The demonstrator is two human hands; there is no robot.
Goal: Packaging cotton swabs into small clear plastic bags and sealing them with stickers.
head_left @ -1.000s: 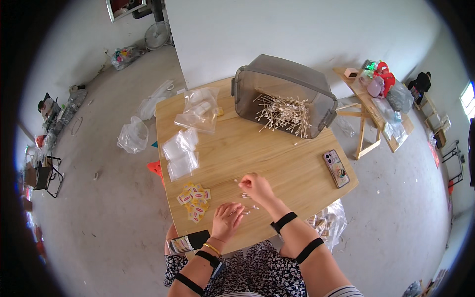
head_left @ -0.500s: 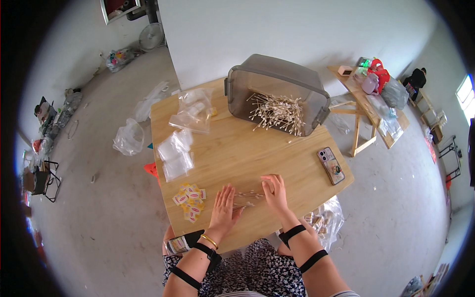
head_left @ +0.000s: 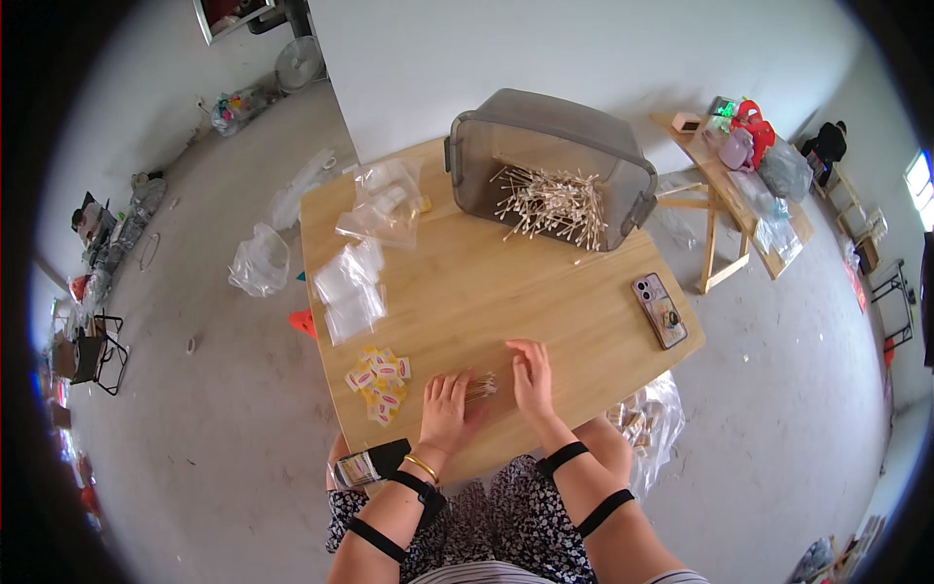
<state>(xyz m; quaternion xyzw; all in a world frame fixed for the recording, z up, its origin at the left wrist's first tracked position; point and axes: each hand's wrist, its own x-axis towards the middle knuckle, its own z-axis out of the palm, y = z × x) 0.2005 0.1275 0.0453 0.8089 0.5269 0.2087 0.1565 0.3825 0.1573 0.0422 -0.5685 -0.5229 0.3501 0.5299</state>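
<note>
A small bunch of cotton swabs (head_left: 481, 387) lies on the wooden table (head_left: 467, 292) between my two hands. My left hand (head_left: 448, 409) rests palm down against the bunch's left side, its fingers slightly bent and apart. The swabs' tips stick out past its index finger, and the rest is hidden by the hand. On the other side my right hand (head_left: 532, 382) is open, thumb apart from the curved fingers, with nothing in it and a gap to the swabs. Left of my left hand lies a pile of small yellow-and-white packets (head_left: 379, 382).
A grey translucent bin (head_left: 545, 122) lies on its side at the back, with many loose swabs (head_left: 559, 206) inside. Clear plastic bags (head_left: 350, 292) occupy the table's left. A phone (head_left: 660, 310) lies at the right edge, and a black pouch (head_left: 375, 462) at the near left corner.
My left hand has moved over the swabs, its fingers more bent. The swabs sit closer together. My right hand has shifted slightly, and the whole view has tilted a little.
</note>
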